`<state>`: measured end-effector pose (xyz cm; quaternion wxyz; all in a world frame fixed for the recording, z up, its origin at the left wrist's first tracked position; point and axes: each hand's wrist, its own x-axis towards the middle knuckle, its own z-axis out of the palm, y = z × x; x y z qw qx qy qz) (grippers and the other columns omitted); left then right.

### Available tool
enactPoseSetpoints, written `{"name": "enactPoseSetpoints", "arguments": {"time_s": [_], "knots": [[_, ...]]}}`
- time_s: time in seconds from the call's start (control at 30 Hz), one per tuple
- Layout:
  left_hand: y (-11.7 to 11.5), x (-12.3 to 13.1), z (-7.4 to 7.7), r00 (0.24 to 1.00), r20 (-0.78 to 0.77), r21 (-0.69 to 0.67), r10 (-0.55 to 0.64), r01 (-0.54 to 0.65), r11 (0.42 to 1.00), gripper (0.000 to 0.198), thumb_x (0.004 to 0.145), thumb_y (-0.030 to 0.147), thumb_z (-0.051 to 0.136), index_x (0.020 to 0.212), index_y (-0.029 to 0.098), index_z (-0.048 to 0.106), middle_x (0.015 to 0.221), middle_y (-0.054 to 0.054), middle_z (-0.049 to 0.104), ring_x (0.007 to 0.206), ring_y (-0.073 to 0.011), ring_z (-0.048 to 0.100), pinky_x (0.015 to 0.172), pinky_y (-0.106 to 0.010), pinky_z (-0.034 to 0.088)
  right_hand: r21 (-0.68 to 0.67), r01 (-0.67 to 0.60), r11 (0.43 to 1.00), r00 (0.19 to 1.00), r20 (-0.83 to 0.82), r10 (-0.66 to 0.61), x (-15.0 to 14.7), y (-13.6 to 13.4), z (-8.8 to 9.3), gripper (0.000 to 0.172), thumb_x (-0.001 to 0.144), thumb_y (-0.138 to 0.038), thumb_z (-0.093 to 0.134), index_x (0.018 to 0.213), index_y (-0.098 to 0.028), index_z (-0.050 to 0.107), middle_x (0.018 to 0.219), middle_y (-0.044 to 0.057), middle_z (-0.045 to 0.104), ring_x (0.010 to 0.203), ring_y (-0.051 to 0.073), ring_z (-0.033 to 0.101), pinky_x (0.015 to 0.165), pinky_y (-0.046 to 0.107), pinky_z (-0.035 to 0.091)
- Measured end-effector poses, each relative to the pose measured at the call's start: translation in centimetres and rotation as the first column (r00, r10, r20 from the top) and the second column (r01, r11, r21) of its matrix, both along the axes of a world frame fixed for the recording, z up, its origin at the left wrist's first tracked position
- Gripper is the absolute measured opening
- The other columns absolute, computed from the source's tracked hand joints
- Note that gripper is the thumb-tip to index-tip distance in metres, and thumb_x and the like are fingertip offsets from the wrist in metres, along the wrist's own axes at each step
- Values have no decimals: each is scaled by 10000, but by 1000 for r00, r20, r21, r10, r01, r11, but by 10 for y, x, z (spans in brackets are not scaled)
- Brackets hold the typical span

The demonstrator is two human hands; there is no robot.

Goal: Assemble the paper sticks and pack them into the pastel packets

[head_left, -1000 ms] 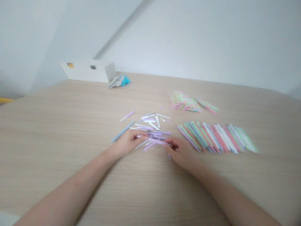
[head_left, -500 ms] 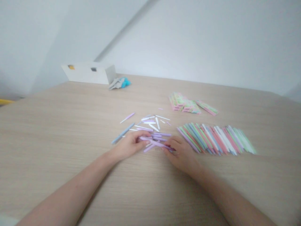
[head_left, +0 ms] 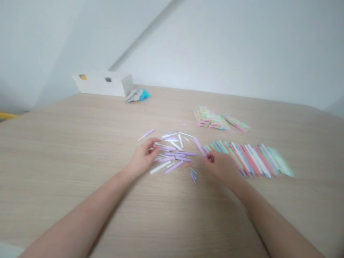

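Observation:
A loose heap of purple, white and blue pen parts point(head_left: 173, 152) lies on the wooden table point(head_left: 67, 143). My left hand point(head_left: 142, 157) rests at the heap's left edge, its fingers pinched on a purple piece. My right hand point(head_left: 221, 165) is closed on a purple pen point(head_left: 199, 146) that points up and left, right beside the left end of a neat row of finished pens point(head_left: 248, 156) in green, red, blue and white.
A stack of pink and green packets point(head_left: 212, 118) lies behind the row. A white box point(head_left: 103, 82) and a grey and blue cloth point(head_left: 137, 94) sit at the far edge by the wall.
My right hand has carried the purple pen from the heap to the right, up to the row's left end. My left hand let go of it and moved up into the heap.

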<state>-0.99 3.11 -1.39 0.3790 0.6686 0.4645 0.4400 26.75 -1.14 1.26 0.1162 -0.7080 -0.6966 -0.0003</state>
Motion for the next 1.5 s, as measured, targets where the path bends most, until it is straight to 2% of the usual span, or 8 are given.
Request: {"name": "enactPoseSetpoints", "arguments": {"time_s": [0.23, 0.47, 0.73, 1.0, 1.17, 1.37, 1.5], "knots": [[3, -4, 5, 994, -29, 24, 109, -109, 994, 307, 780, 361, 572, 1004, 152, 596, 741, 18, 509, 592, -98, 481, 588, -221, 417, -162, 10, 987, 990, 138, 12, 13, 4, 3, 291, 821, -327, 454, 728, -161, 674, 728, 130, 692, 712, 255, 643, 563, 305, 339], [3, -6, 9, 984, -64, -2, 169, -170, 986, 270, 760, 349, 566, 940, 153, 615, 695, 22, 494, 555, -101, 464, 528, -211, 371, -234, 44, 971, 981, 195, 2, 14, 4, 3, 311, 809, -311, 431, 824, -130, 683, 801, 158, 697, 767, 272, 655, 594, 316, 378], [6, -9, 4, 977, -100, 17, 188, -187, 982, 277, 765, 351, 550, 941, 148, 618, 705, 10, 522, 573, -106, 479, 525, -209, 367, -265, 102, 959, 955, 295, -20, 10, 1, 9, 407, 855, -372, 366, 897, -108, 673, 872, 188, 694, 847, 308, 661, 657, 346, 429], [9, -10, 0, 967, -181, 36, 181, -178, 983, 291, 778, 353, 524, 938, 135, 634, 742, -16, 580, 610, -125, 516, 570, -232, 404, -235, 115, 965, 948, 317, -36, 8, -2, 11, 406, 868, -386, 365, 929, -108, 655, 864, 183, 692, 849, 319, 664, 644, 360, 456], [8, -9, -2, 964, -231, 40, 133, -127, 991, 279, 785, 334, 511, 926, 135, 645, 788, -37, 633, 660, -145, 556, 631, -258, 435, -198, 105, 975, 945, 325, -36, 7, -2, 7, 386, 871, -381, 370, 922, -111, 642, 839, 177, 692, 828, 318, 671, 636, 361, 459], [2, -4, -1, 889, -448, 65, 97, -76, 995, 243, 803, 331, 506, 878, 164, 666, 670, -9, 612, 608, -140, 533, 551, -234, 385, -123, 121, 985, 939, 337, -73, 4, -4, 6, 358, 880, -379, 376, 927, -124, 622, 805, 165, 695, 783, 307, 677, 593, 336, 446], [-1, -2, 1, 844, -533, 88, 56, -11, 996, 193, 807, 295, 512, 828, 182, 668, 713, -12, 631, 644, -143, 555, 575, -234, 380, -81, 119, 990, 936, 343, -84, 1, -5, 6, 330, 886, -365, 383, 980, -131, 596, 776, 149, 695, 746, 290, 679, 563, 313, 420]]}}
